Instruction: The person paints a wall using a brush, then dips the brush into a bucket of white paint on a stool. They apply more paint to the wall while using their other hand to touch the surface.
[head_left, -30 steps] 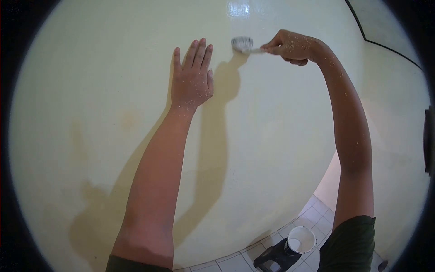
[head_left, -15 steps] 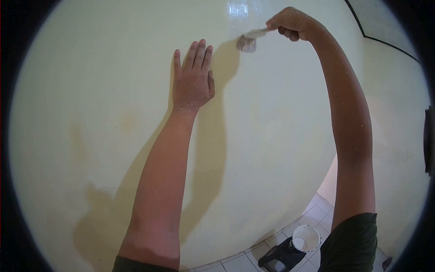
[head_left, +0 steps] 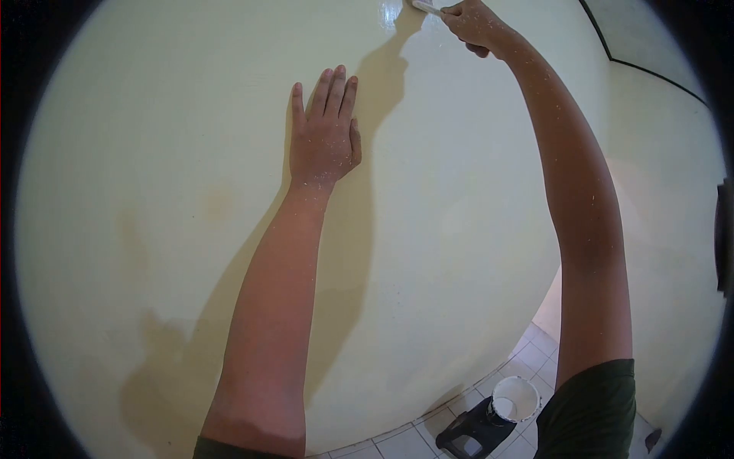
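My left hand [head_left: 324,134] lies flat against the pale wall [head_left: 451,229], fingers stretched upward and nothing in it. Up near the top edge of the view, my right hand [head_left: 472,24] is closed around the handle of a paintbrush [head_left: 426,8]. The brush points up and left, and its bristle end is mostly cut off by the frame's top. Beside it the wall has a shiny, wet-looking patch [head_left: 388,14]. Small white specks dot both hands and forearms.
Below, on the tiled floor [head_left: 428,438], a dark plastic stool [head_left: 475,430] carries a white bucket [head_left: 515,399] with a paint-smeared rim. A second wall section [head_left: 665,229] stands at the right, with a dark line [head_left: 657,74] across its upper part. A dark object [head_left: 722,237] sits at the right edge.
My right hand has moved up and slightly left with the paintbrush, taking the bristles almost out of view. My left hand has stayed in place on the wall.
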A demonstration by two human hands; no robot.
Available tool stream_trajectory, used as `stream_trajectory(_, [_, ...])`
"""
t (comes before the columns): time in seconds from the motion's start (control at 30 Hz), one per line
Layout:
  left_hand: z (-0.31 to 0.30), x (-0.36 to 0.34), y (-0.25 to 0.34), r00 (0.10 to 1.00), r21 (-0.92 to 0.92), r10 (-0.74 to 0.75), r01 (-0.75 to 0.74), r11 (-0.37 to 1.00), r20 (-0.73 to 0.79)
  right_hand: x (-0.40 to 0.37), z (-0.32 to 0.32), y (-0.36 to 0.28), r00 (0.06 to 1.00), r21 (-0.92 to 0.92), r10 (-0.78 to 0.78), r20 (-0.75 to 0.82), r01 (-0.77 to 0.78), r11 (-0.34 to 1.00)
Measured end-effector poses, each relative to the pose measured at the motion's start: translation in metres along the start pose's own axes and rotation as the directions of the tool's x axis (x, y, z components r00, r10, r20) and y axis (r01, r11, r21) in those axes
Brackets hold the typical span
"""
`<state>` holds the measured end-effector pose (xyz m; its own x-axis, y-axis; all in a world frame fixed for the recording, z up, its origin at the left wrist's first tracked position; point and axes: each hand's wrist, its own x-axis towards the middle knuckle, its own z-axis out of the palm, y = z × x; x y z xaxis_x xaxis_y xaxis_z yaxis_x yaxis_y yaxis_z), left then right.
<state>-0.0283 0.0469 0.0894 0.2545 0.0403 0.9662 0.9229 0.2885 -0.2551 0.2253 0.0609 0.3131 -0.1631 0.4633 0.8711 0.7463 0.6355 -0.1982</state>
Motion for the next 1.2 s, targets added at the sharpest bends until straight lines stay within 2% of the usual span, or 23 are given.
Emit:
stream_trajectory(0.07, [0.001, -0.001, 0.000, 1.000, -0.015, 0.000, 0.000, 1.000, -0.007, -0.018, -0.014, -0.007, 0.990, -0.120, 0.039, 0.134, -0.023, 0.992])
stream_trajectory(0.17, [0.001, 0.000, -0.001, 1.000, -0.022, -0.005, 0.005, 1.000, -0.008, -0.045, -0.017, -0.006, 0.970, 0.022, -0.035, 0.239, 0.031, 0.999])
stream_trajectory(0.27, [0.002, -0.001, -0.001, 1.000, -0.037, -0.003, 0.003, 0.999, -0.011, -0.057, -0.021, -0.009, 0.910, -0.146, -0.078, 0.408, 0.149, 0.978])
stream_trajectory(0.3, [0.002, 0.000, -0.001, 1.000, -0.038, -0.003, 0.002, 0.999, -0.014, -0.060, -0.022, -0.011, 0.893, -0.190, -0.041, 0.448, 0.140, 0.972])
stream_trajectory(0.4, [-0.001, -0.001, -0.001, 1.000, -0.036, -0.006, 0.005, 0.999, -0.007, -0.069, -0.018, -0.015, 0.738, -0.253, 0.083, 0.670, 0.122, 0.960])
stream_trajectory(0.47, [-0.002, 0.000, -0.001, 1.000, -0.038, -0.014, 0.013, 0.999, -0.008, -0.083, -0.013, -0.019, 0.668, -0.286, 0.093, 0.738, 0.185, 0.940])
stream_trajectory(0.53, [-0.003, -0.002, -0.001, 1.000, -0.042, -0.017, 0.017, 0.999, -0.006, -0.088, -0.016, -0.016, 0.726, -0.300, 0.083, 0.682, 0.174, 0.938])
stream_trajectory(0.63, [-0.004, -0.002, -0.001, 1.000, -0.032, -0.010, 0.010, 0.999, -0.003, -0.082, -0.036, -0.010, 0.860, -0.267, -0.018, 0.510, 0.178, 0.947])
stream_trajectory(0.73, [-0.001, -0.002, -0.001, 1.000, -0.045, -0.011, 0.010, 0.999, -0.021, -0.055, -0.038, 0.012, 0.950, -0.232, -0.210, 0.232, 0.264, 0.936])
stream_trajectory(0.77, [-0.001, -0.002, -0.001, 1.000, -0.049, -0.012, 0.011, 0.999, -0.020, -0.045, -0.034, 0.019, 0.932, -0.202, -0.296, 0.208, 0.337, 0.920])
stream_trajectory(0.87, [-0.004, -0.004, -0.001, 1.000, -0.064, -0.016, 0.015, 0.998, -0.021, -0.034, -0.011, 0.032, 0.868, -0.277, -0.493, -0.056, 0.461, 0.843])
stream_trajectory(0.97, [-0.003, -0.005, -0.002, 0.999, -0.075, -0.017, 0.015, 0.997, -0.029, -0.039, -0.005, 0.017, 0.849, -0.325, -0.500, -0.169, 0.431, 0.842])
stream_trajectory(1.07, [0.000, -0.005, -0.002, 0.999, -0.079, -0.013, 0.010, 0.997, -0.032, -0.028, -0.014, 0.011, 0.836, -0.404, -0.537, -0.112, 0.455, 0.793])
stream_trajectory(1.2, [-0.001, -0.004, -0.002, 0.999, -0.089, -0.023, 0.020, 0.996, -0.039, 0.000, -0.004, 0.024, 0.819, -0.370, -0.503, -0.276, 0.392, 0.842])
